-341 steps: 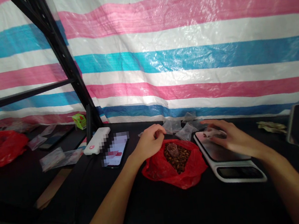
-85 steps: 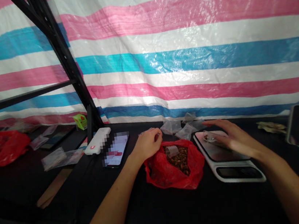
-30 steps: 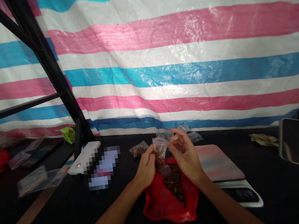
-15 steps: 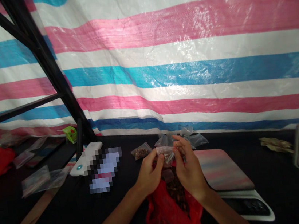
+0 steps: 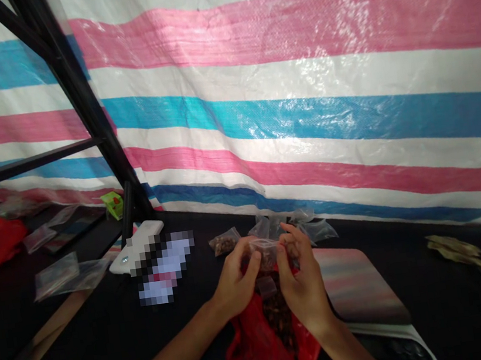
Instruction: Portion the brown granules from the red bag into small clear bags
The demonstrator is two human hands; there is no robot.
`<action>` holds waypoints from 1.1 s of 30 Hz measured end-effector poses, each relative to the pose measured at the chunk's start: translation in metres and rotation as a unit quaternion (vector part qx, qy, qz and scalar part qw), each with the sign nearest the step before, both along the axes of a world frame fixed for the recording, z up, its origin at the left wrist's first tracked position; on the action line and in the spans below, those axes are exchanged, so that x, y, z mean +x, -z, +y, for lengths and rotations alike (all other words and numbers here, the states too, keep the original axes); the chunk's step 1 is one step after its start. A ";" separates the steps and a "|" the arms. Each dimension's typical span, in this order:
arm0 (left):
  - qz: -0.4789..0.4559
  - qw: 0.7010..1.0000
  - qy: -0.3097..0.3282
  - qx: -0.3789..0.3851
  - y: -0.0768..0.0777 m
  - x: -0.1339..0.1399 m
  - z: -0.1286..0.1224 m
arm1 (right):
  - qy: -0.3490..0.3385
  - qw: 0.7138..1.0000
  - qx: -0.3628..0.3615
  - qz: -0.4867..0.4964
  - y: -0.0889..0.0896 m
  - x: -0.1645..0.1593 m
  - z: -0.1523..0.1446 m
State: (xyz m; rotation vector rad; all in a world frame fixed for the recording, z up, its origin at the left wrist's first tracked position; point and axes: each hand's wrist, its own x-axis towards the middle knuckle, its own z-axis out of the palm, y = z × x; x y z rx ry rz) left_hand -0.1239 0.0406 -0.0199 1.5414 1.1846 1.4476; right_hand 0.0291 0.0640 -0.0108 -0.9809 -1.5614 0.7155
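Note:
Between my hands is a small clear zip bag [image 5: 266, 248] with brownish bits inside. My left hand [image 5: 237, 279] pinches its left side with thumb and fingers. On its right edge, my right hand [image 5: 302, 281] grips with thumb and forefinger, other fingers partly curled. Just below them lies an open red plastic bag [image 5: 255, 343] holding many small dark brown pieces [image 5: 279, 319]. A small clear plastic piece [image 5: 267, 286] rests over those pieces. Behind my left hand sits a filled clear bag [image 5: 225, 241] of brown bits.
A kitchen scale [image 5: 360, 282] stands right of the red bag. Several clear bags [image 5: 318, 227] lie at the back. To the left are a white device [image 5: 142, 243], a blurred phone-like item [image 5: 168, 269] and flat clear bags [image 5: 58, 275]. A crumpled tan wrapper [image 5: 453, 249] lies right.
The view has shifted and tilted slightly. My hands stay on the small zip bag, with its top edge now drawn straighter between them.

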 end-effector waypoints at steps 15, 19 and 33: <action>0.013 0.997 -0.075 -0.001 -0.004 -0.003 0.000 | -0.009 0.999 0.022 -0.034 -0.002 0.002 -0.005; -0.015 0.997 -0.076 -0.006 -0.004 0.000 0.000 | -0.007 0.999 0.027 -0.036 -0.009 0.001 -0.006; -0.006 0.998 -0.055 0.011 -0.005 0.002 0.001 | -0.055 0.998 0.016 0.007 -0.009 0.005 0.000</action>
